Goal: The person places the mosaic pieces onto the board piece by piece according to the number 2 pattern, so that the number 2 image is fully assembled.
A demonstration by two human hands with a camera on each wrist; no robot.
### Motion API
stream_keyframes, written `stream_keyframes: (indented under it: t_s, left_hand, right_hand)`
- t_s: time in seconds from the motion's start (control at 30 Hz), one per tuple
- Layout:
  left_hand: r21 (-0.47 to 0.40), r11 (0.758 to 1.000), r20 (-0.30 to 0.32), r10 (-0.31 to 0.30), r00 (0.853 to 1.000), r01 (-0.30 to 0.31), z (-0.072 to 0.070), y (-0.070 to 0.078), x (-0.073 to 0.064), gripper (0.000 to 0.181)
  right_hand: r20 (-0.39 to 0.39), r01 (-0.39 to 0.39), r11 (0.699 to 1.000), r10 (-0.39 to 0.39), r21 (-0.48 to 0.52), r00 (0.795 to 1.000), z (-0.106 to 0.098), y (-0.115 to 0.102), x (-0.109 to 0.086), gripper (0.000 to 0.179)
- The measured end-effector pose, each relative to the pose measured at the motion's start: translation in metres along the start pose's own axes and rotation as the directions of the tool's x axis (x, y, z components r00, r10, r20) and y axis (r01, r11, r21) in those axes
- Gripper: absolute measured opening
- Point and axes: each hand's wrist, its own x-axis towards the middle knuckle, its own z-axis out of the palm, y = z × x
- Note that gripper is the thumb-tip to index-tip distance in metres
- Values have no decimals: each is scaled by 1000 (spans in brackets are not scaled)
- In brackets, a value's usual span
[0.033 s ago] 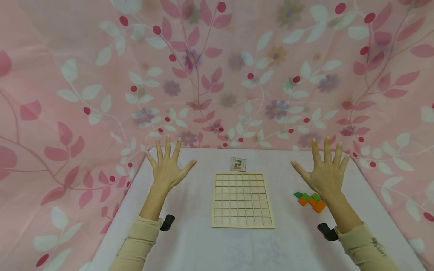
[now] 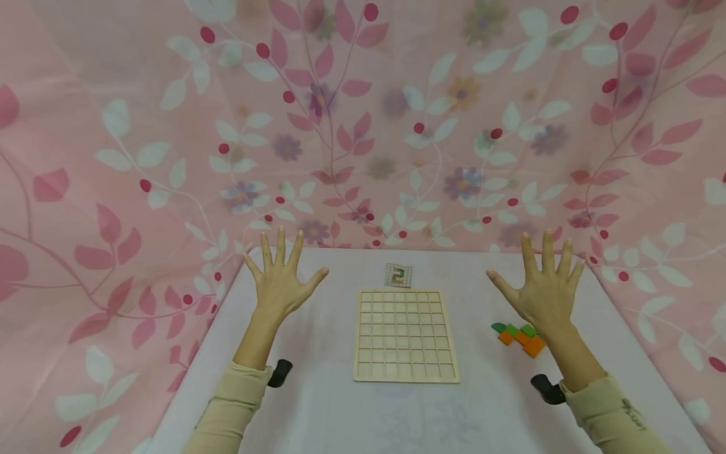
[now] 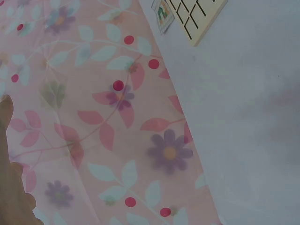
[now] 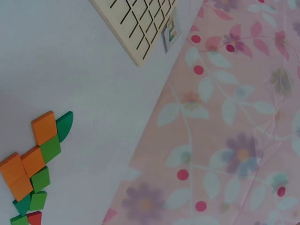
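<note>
My left hand (image 2: 280,285) is held out with fingers spread and holds nothing, to the left of a pale wooden grid board (image 2: 406,336). On the board's other side, my right hand (image 2: 546,295) is likewise spread and holds nothing. Nearest to it are flat orange and green tiles (image 2: 534,345), partly hidden by the hand and wrist. In the right wrist view the tile group shows orange squares (image 4: 44,128), a dark green rounded piece (image 4: 64,126), lighter green pieces (image 4: 50,149) and a red piece (image 4: 34,217). Part of my left hand (image 3: 14,187) edges into the left wrist view.
Just beyond the board lies a small gridded card (image 2: 399,275) with a green and orange figure. A white cloth (image 2: 323,410) covers the table, and a pink floral curtain (image 2: 363,126) rises behind and at both sides. Black devices (image 2: 280,373) sit at both wrists.
</note>
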Motion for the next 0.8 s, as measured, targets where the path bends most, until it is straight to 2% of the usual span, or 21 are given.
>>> stream_keyframes:
  t_s: [0.33, 0.53, 0.7, 0.8]
  left_hand:
    - [1, 1000, 15, -3, 1000, 3, 3, 0, -1, 89]
    - [-42, 999, 93, -16, 996, 20, 9, 0, -3, 89]
    - [-56, 998, 169, 2, 986, 8, 18, 3, -9, 84]
    - [-88, 995, 169, 50, 984, -35, 31, 7, -15, 78]
  right_hand:
    - [0, 5, 1000, -5, 11, 1000, 2, 0, -1, 93]
    - [16, 5, 999, -6, 33, 1000, 4, 0, -5, 91]
    - [33, 9, 992, -14, 130, 999, 7, 3, -11, 89]
    - [69, -9, 980, -5, 198, 998, 8, 6, -16, 87]
